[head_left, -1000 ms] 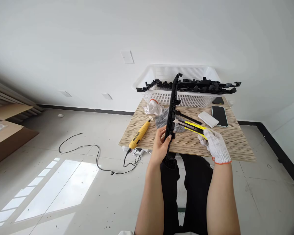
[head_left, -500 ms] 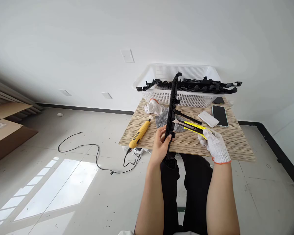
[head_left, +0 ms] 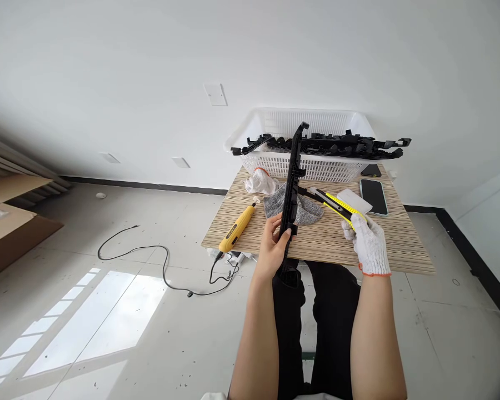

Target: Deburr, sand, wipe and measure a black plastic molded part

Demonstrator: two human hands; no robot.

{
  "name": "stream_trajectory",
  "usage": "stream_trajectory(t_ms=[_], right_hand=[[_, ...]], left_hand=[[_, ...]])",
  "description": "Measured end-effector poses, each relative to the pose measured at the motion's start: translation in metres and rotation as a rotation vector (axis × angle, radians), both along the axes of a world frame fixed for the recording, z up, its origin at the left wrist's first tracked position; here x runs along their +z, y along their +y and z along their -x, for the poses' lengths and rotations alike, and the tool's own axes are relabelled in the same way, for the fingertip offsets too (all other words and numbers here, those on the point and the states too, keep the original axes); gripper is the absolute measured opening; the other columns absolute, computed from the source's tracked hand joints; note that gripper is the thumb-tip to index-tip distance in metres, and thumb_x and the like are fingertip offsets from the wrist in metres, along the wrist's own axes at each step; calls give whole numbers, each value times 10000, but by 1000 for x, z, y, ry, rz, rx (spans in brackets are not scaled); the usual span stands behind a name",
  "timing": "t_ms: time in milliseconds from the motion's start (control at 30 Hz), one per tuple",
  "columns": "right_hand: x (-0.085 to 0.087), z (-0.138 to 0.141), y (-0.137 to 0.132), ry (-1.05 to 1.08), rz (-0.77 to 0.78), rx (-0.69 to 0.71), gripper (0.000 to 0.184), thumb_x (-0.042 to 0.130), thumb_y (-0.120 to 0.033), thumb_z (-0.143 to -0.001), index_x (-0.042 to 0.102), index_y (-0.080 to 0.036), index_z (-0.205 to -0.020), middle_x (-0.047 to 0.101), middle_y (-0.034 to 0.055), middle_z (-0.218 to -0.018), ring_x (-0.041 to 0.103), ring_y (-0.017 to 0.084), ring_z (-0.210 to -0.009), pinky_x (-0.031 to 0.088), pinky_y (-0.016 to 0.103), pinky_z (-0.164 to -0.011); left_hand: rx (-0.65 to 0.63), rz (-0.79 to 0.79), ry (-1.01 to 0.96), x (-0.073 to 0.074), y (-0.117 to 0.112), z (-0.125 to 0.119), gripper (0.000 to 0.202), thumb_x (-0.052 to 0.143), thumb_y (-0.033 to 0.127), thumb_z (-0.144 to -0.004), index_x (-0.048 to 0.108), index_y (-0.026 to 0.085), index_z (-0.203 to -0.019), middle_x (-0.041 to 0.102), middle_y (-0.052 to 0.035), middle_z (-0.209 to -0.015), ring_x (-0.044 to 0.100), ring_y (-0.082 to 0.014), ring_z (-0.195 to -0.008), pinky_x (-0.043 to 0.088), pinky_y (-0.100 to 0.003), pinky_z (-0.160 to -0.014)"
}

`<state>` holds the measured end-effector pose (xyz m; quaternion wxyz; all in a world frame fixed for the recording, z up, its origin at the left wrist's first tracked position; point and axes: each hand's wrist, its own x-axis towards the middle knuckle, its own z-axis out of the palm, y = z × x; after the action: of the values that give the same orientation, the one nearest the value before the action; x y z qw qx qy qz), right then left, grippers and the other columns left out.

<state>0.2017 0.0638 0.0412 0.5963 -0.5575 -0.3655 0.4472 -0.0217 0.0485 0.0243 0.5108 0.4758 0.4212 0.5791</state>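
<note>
My bare left hand point(head_left: 272, 248) is wrapped round the lower part of a long black plastic strip point(head_left: 293, 180), which stands steeply tilted over the wooden table point(head_left: 383, 244). My right hand point(head_left: 367, 243) wears a white knit glove and grips a yellow and black utility knife point(head_left: 337, 206). The knife's blade tip points left, close to the strip's right edge near its middle. Under the strip lies a grey cloth point(head_left: 306, 210).
A white mesh basket point(head_left: 275, 162) at the table's back carries several long black plastic strips point(head_left: 341, 146) across its rim. Also on the table: a yellow rotary tool point(head_left: 236, 230) with a cord to the floor, a white glove point(head_left: 260, 182), a phone point(head_left: 374, 196), a white box point(head_left: 355, 198). Cardboard boxes point(head_left: 8, 222) stand at left.
My right hand has lifted the utility knife up and to the right, so its tip sits higher along the strip. The left hand and the strip have hardly moved.
</note>
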Motion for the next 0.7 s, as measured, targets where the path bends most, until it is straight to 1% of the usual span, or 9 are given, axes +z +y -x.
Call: stream_trajectory(t_ms=[100,167,233,300,333,400,500,567,700], right_hand=[[-3,-7,0,-132,-5,91,439,707,-455,-809,702,-170,-1143,676,42,-772,573,133,-630,477,266,-571],[-3,-8,-2,-320,12,208,451,714,-437,-814,698,-234,-1216,717,54,-948,637,181,-807,532,347,-766],[-3,-8,-5,-521,-21,287,422,706,-407,-827,698,-297,-1234,701,41,-1165,625,236,-1067,465,440,-1007],[-3,-5,-7,-658,-73,316,388,671,-373,-858,691,-331,-1243,655,17,-1289,558,260,-1227,364,485,-1126],[-3,-4,-7,-701,-86,323,386,648,-360,-874,681,-343,-1258,644,13,-1305,553,265,-1239,357,497,-1134],[-6,-4,-6,-769,-84,331,391,623,-346,-891,664,-371,-1279,631,16,-1309,580,274,-1199,400,506,-1100],[-12,-11,-3,-837,-88,302,376,617,-320,-894,673,-415,-1253,616,14,-1305,609,279,-1138,448,503,-1048],[-18,-21,-1,-868,-102,239,350,622,-285,-884,706,-413,-1198,604,9,-1304,610,272,-1126,446,496,-1051],[-22,-39,-3,-841,-125,71,310,652,-259,-844,752,-337,-1127,586,38,-1281,584,263,-1167,419,471,-1081]], left_hand=[[1,16,-13,0,0,0,361,656,351,-902,530,258,-1227,592,-90,-1264,623,-222,-1106,579,-349,-856],[6,27,-17,-1,1,0,360,658,348,-898,528,259,-1222,605,-88,-1250,622,-228,-1117,576,-352,-859],[8,40,-36,-1,1,0,375,661,343,-890,519,267,-1229,626,-82,-1226,623,-239,-1133,574,-361,-860],[-2,71,-80,-1,1,1,409,658,332,-884,510,282,-1261,643,-69,-1213,633,-249,-1136,571,-367,-855],[-13,100,-103,-1,1,1,422,653,325,-881,511,285,-1276,655,-64,-1203,641,-252,-1127,569,-368,-850],[-37,190,-131,0,1,1,418,639,320,-879,536,277,-1282,693,-59,-1149,663,-251,-1077,560,-367,-838],[-41,297,-141,2,0,0,340,629,328,-870,602,246,-1199,743,-52,-1019,674,-242,-1007,539,-352,-817],[-24,307,-150,4,0,0,300,630,329,-857,628,239,-1143,748,-42,-981,669,-234,-1001,525,-331,-800],[-36,292,-124,3,1,0,254,635,333,-844,662,242,-1080,742,-30,-989,667,-208,-946,511,-309,-789]])
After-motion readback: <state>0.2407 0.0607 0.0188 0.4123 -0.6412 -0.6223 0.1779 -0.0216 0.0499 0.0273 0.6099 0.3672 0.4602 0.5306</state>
